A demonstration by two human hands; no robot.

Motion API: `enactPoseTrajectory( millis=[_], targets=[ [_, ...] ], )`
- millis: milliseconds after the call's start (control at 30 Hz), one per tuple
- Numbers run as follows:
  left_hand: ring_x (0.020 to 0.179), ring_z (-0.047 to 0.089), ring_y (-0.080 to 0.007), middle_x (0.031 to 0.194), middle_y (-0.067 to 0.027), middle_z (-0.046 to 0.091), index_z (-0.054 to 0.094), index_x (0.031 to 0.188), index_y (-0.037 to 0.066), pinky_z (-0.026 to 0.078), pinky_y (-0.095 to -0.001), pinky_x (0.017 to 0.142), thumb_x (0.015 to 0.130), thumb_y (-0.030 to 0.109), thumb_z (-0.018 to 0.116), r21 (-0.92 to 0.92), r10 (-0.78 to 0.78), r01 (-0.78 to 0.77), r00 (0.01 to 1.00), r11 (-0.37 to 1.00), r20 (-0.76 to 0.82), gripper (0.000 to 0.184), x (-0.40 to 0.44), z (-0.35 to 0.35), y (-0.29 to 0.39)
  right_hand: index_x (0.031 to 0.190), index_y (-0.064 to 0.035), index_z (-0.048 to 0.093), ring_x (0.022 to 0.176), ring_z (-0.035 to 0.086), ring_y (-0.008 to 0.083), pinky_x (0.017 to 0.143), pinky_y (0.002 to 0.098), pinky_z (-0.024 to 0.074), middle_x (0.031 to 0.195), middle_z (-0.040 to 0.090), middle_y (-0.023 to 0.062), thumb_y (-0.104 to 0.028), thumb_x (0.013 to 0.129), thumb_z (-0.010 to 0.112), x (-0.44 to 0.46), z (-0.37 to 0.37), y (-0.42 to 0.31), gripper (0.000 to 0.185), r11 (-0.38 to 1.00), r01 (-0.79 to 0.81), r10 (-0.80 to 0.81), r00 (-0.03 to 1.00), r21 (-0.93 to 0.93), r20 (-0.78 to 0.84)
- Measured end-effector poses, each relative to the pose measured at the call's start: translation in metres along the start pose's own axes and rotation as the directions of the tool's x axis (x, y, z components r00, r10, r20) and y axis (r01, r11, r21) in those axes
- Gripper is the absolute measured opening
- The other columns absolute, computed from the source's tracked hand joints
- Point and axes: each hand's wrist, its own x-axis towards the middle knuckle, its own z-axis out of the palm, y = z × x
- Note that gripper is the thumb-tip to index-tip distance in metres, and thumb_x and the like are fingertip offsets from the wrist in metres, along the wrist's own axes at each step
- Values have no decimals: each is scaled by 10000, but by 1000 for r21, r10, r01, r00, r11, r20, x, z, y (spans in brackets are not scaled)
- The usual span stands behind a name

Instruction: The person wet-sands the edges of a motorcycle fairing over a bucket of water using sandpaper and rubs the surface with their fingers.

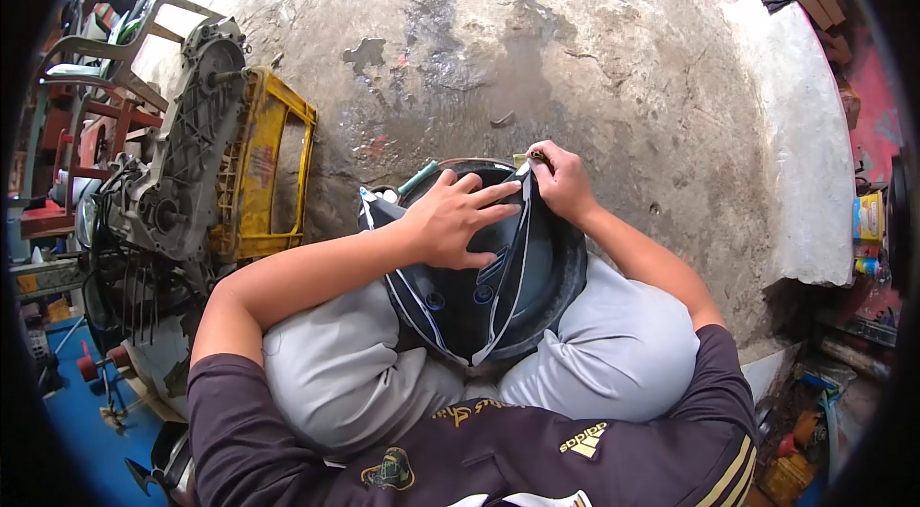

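Dark adidas shirt (pixel 498 449) nearest, 6 o'clock, grey trousers (pixel 623 339) just beyond. Black white-edged plastic panel (pixel 458 301) sits mid-view over a black basin (pixel 573 267); left hand (pixel 462 221) lies across it, fingers spread, right hand (pixel 562 183) pinches its 1 o'clock tip. Yellow crate (pixel 264 244) at 10 o'clock, beside a metal engine casing (pixel 179 157).

We've got light grey pants (pixel 618 330) plus a dark short-sleeved jersey (pixel 479 454) with a gold adidas logo (pixel 583 441), gold lettering (pixel 484 409), a crest (pixel 388 472) and yellowish stripes (pixel 732 472).
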Motion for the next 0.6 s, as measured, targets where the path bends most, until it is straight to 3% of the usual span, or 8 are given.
enactPoseTrajectory(
  millis=[600],
  targets=[
    [1226,563,-293,1697,-14,449,597,1517,222,416,-493,1061,782,498,828,-15,-11,11,1000,1000,8,819,1,-2,1,1088,-2,682,888,730,433,790,457,555,941,720,259,-48,968,606,3,-2,-6,150,998,-56,56,997,4,45]
  ],
)
